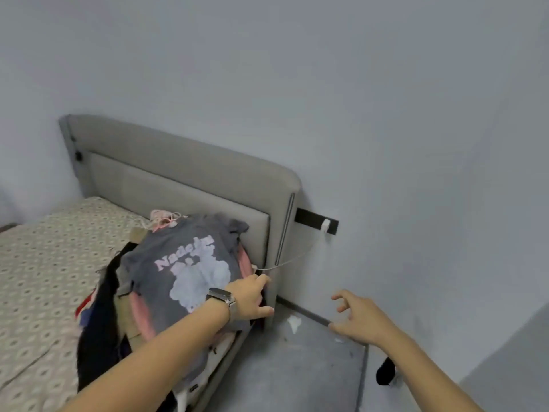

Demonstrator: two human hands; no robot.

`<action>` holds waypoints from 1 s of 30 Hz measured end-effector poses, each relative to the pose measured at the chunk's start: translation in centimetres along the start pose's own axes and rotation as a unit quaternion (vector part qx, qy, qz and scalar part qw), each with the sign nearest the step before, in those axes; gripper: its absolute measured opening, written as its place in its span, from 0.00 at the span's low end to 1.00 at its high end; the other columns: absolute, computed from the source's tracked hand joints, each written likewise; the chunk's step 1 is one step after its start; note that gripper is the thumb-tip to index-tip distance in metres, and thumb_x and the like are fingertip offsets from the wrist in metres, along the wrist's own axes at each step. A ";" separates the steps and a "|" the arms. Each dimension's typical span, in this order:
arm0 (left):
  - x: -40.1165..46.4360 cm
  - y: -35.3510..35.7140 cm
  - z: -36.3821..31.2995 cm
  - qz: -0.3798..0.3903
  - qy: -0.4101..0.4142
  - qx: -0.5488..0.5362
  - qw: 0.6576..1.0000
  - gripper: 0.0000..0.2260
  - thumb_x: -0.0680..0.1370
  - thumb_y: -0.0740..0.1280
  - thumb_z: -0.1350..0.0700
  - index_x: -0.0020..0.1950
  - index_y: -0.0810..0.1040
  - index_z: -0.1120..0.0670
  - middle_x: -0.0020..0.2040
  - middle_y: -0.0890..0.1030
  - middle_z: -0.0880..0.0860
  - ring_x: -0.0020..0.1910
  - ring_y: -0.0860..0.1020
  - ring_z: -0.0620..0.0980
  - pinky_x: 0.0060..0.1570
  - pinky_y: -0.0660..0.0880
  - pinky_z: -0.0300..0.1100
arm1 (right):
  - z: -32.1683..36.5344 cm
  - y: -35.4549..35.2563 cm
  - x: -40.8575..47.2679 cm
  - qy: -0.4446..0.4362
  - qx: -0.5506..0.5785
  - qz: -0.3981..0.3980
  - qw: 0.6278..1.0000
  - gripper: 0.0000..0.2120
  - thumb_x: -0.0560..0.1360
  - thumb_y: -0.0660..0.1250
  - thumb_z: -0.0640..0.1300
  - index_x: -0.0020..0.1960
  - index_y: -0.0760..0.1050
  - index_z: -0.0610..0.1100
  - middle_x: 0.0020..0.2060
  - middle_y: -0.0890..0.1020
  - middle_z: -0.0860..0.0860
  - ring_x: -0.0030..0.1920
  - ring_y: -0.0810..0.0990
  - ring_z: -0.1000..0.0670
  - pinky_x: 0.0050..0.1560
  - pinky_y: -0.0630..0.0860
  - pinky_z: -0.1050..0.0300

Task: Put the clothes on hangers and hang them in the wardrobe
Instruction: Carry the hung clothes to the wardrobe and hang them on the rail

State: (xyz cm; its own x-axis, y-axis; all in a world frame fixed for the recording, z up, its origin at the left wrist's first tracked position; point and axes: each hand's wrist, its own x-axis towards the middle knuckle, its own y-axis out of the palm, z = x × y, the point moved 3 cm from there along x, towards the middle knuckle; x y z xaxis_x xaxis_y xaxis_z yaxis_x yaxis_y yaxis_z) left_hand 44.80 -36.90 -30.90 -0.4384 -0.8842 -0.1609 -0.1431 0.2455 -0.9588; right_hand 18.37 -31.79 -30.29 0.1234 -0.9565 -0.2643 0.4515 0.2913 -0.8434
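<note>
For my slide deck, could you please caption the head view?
Left hand reaches the clothes pile on the bed; right hand hovers open.

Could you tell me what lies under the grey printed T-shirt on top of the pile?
Under the grey T-shirt show pink, black and beige clothes at its edges; the pile's middle is covered, so nothing more can be told.

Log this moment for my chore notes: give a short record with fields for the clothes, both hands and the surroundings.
clothes: pile on the bed's edge by the headboard, grey printed T-shirt on top
left hand: reaches over the pile's right side; grip not clear
right hand: open, in the air over the grey floor
wall: charger plugged in, cable running to the bed
hangers: none clearly seen
</note>
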 end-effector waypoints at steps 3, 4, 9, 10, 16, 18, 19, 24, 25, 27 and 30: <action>-2.9 0.6 7.1 0.025 -0.070 -0.017 0.997 0.33 0.71 0.65 0.36 0.70 0.61 0.51 0.65 0.72 0.54 0.59 0.74 0.55 0.57 0.73 0.50 | 3.8 3.8 4.1 -0.022 -0.021 0.052 0.998 0.33 0.69 0.73 0.55 0.71 0.65 0.52 0.61 0.75 0.51 0.53 0.75 0.54 0.53 0.70 0.64; -3.8 0.9 9.3 0.027 -0.094 -0.026 0.995 0.33 0.71 0.65 0.35 0.70 0.61 0.50 0.65 0.72 0.53 0.60 0.74 0.54 0.58 0.73 0.50 | 5.1 5.1 5.4 -0.030 -0.030 0.064 0.997 0.35 0.68 0.73 0.56 0.71 0.64 0.52 0.62 0.75 0.50 0.56 0.76 0.53 0.55 0.70 0.63; -7.0 1.3 17.5 0.017 -0.167 -0.048 0.985 0.33 0.73 0.64 0.37 0.73 0.60 0.51 0.68 0.69 0.52 0.65 0.71 0.52 0.60 0.71 0.45 | 11.6 10.6 11.2 -0.072 -0.041 0.108 0.991 0.36 0.66 0.73 0.59 0.69 0.64 0.54 0.62 0.75 0.52 0.58 0.76 0.53 0.56 0.72 0.60; -7.5 1.4 18.9 0.014 -0.179 -0.050 0.982 0.33 0.74 0.64 0.38 0.73 0.60 0.51 0.69 0.68 0.52 0.64 0.71 0.52 0.59 0.70 0.44 | 12.9 11.4 12.1 -0.082 -0.043 0.119 0.989 0.34 0.67 0.73 0.58 0.69 0.64 0.53 0.61 0.75 0.52 0.58 0.75 0.53 0.56 0.71 0.60; -9.7 1.7 26.9 0.008 -0.259 -0.122 0.958 0.29 0.74 0.65 0.42 0.70 0.64 0.52 0.65 0.72 0.53 0.61 0.73 0.51 0.59 0.72 0.46 | 19.3 15.1 18.1 -0.129 -0.047 0.151 0.979 0.33 0.66 0.71 0.59 0.68 0.66 0.54 0.58 0.75 0.55 0.61 0.75 0.53 0.60 0.73 0.56; -9.3 1.2 29.2 -0.002 -0.287 -0.150 0.946 0.27 0.73 0.66 0.44 0.69 0.66 0.52 0.63 0.74 0.53 0.61 0.74 0.50 0.58 0.72 0.44 | 20.9 15.5 20.4 -0.143 -0.047 0.149 0.977 0.30 0.67 0.70 0.57 0.67 0.68 0.52 0.59 0.76 0.54 0.62 0.75 0.53 0.60 0.73 0.56; -8.8 1.0 30.2 -0.011 -0.298 -0.157 0.942 0.27 0.73 0.66 0.44 0.69 0.66 0.52 0.63 0.74 0.52 0.60 0.74 0.49 0.58 0.73 0.43 | 21.5 15.6 21.7 -0.147 -0.048 0.150 0.977 0.30 0.68 0.71 0.56 0.68 0.68 0.52 0.60 0.76 0.54 0.62 0.75 0.53 0.60 0.73 0.57; -5.0 1.3 34.3 -0.032 -0.333 -0.166 0.928 0.28 0.69 0.64 0.39 0.67 0.68 0.49 0.61 0.74 0.49 0.58 0.75 0.46 0.55 0.75 0.44 | 23.0 15.1 29.5 -0.159 -0.073 0.172 0.969 0.30 0.71 0.71 0.53 0.70 0.65 0.51 0.64 0.74 0.50 0.59 0.75 0.51 0.57 0.70 0.61; -4.0 1.4 35.0 -0.031 -0.340 -0.166 0.925 0.28 0.70 0.65 0.40 0.67 0.68 0.49 0.61 0.74 0.49 0.59 0.75 0.46 0.55 0.75 0.44 | 23.2 14.8 31.2 -0.162 -0.078 0.175 0.968 0.30 0.71 0.71 0.53 0.70 0.65 0.51 0.64 0.74 0.50 0.61 0.75 0.51 0.57 0.70 0.60; -1.9 1.4 36.1 -0.032 -0.356 -0.169 0.919 0.27 0.71 0.65 0.41 0.68 0.67 0.51 0.62 0.74 0.50 0.60 0.74 0.48 0.57 0.74 0.45 | 23.2 14.2 34.7 -0.168 -0.090 0.181 0.965 0.31 0.71 0.71 0.54 0.70 0.65 0.50 0.65 0.73 0.50 0.63 0.74 0.51 0.58 0.70 0.60; 1.2 1.0 37.4 -0.039 -0.378 -0.171 0.909 0.28 0.72 0.65 0.42 0.68 0.67 0.53 0.62 0.74 0.52 0.61 0.73 0.51 0.59 0.72 0.45 | 23.4 13.0 39.2 -0.175 -0.099 0.201 0.959 0.32 0.70 0.71 0.54 0.71 0.65 0.50 0.65 0.74 0.50 0.63 0.74 0.52 0.61 0.71 0.60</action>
State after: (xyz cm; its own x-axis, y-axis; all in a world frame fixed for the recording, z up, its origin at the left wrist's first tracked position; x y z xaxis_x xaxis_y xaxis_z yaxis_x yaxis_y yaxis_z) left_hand 77.29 -52.62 -40.77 0.3018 -0.8929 -0.3343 -0.4723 0.1645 -0.8659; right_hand 49.75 -65.90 -40.67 0.5568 -0.7033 -0.4419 0.1339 0.6011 -0.7879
